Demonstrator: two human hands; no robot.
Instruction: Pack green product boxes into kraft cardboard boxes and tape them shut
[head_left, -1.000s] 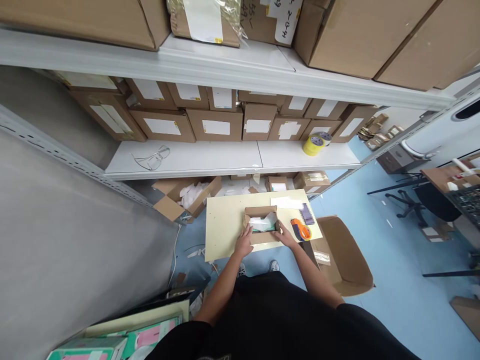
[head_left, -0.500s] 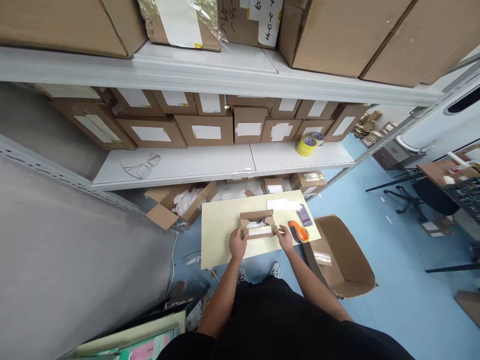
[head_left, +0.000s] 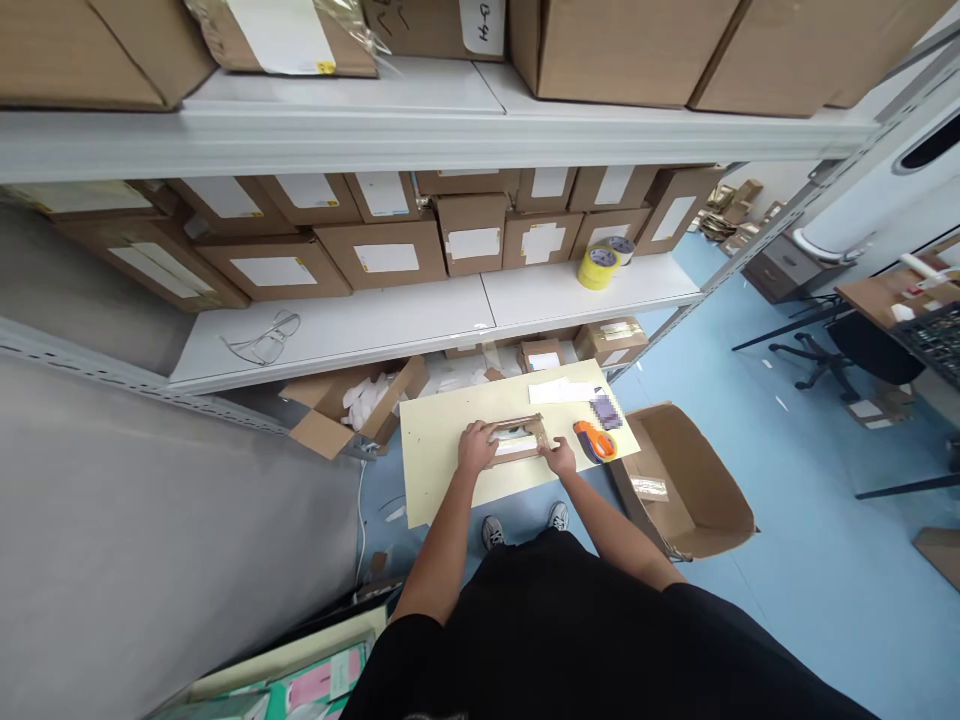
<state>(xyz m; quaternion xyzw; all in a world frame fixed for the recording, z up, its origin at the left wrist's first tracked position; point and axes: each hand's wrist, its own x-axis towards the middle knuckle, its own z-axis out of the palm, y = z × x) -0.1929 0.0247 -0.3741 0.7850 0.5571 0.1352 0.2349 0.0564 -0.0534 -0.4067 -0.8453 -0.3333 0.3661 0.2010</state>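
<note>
A small open cardboard box lies on the pale yellow tabletop, a white label along its near side. Something white and dark shows inside it, too small to name. My left hand grips the box's left end, with its fingers reaching over toward the far corner. At the right end, my right hand holds the side with thumb and fingers. Just right of that hand sits an orange tape dispenser.
White papers and a blurred purple item lie toward the table's back right. A large open carton stands right of the table, another open box left. Behind is a shelf with boxes, glasses and tape rolls.
My left hand has moved from the box's near left corner up over its left end. The box's far flap, earlier folded outward, now looks raised. The view has shifted slightly.
</note>
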